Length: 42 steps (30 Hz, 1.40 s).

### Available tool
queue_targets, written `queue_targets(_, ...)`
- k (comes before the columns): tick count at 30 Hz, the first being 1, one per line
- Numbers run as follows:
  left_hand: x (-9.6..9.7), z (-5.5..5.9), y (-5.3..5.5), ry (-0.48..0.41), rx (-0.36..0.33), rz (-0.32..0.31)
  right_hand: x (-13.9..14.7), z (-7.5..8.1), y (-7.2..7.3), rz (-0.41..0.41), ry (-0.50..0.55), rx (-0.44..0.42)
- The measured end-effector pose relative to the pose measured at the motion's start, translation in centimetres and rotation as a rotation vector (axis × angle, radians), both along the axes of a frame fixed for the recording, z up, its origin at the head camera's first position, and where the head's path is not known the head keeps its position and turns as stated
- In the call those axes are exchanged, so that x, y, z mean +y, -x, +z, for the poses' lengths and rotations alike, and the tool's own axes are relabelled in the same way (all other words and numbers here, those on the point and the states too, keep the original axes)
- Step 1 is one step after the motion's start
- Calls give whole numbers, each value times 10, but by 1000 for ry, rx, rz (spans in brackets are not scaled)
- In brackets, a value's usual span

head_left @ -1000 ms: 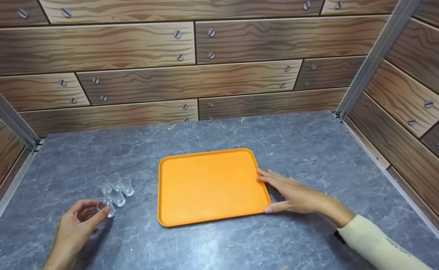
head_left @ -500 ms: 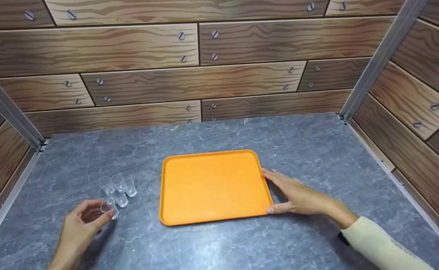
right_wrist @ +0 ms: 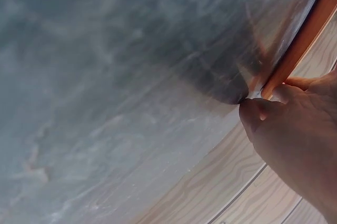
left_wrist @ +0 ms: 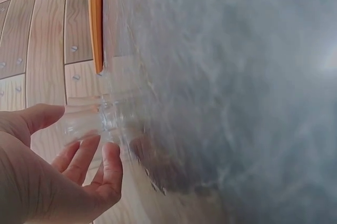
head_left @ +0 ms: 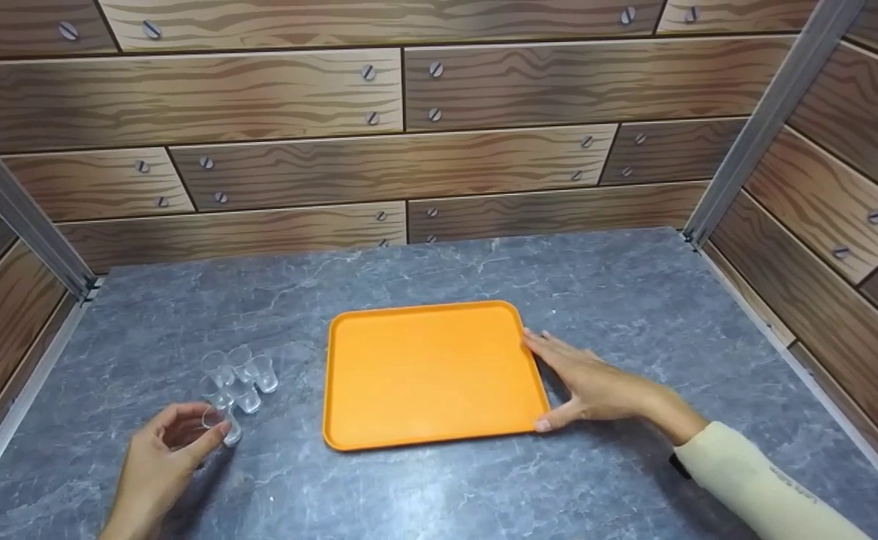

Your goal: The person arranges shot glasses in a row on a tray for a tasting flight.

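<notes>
My left hand [head_left: 161, 457] curls its thumb and fingers round a small clear cup [head_left: 230, 431], the nearest of a tight cluster of several clear cups [head_left: 265, 373] on the table. In the left wrist view, the thumb and fingers [left_wrist: 90, 147] lie on either side of clear cups [left_wrist: 84, 121]. An orange rectangular tray [head_left: 431, 375] lies flat to the right of the cups. My right hand [head_left: 589, 386] is spread along the tray's right edge, thumb at the near corner and fingertips [head_left: 530, 337] farther back. The right wrist view shows that hand's fingers at the tray's rim [right_wrist: 300, 50].
The table [head_left: 409, 495] has a grey-blue marbled top. A wood-patterned wall [head_left: 296, 90] stands behind it, with more such panels on both sides. Metal posts [head_left: 754, 142] rise at the back corners.
The head view has shifted slightly, moving everything a little to the right in it. The right fingertips sit slightly farther back along the tray's edge. The left hand stays at the same cup.
</notes>
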<state>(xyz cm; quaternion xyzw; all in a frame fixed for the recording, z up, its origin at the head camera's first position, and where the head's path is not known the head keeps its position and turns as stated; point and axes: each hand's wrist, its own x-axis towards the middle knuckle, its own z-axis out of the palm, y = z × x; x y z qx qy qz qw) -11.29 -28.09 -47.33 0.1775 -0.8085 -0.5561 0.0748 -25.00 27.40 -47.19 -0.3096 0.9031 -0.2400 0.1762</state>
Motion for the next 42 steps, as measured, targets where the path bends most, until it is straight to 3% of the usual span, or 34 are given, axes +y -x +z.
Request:
queue_targets(11, 14, 4, -8, 33, 152, -8, 0, -2, 4, 2, -23, 10)
queue_targets(16, 27, 6, -8, 47, 221, -56, 0, -1, 6, 11, -28, 19)
queue_targets(20, 37, 8, -7, 60, 225, -89, 1, -1, 7, 12, -31, 21)
queue_targets(28, 56, 12, -1, 22, 305, -140, -3, 0, 7, 5, -47, 29)
queue_targets(34, 69, 13, 6, 23, 353, -145, -4, 1, 9, 5, -55, 24)
queue_targets(42, 86, 12, 19, -40, 465, -179, -2, 0, 8, 10, -42, 15)
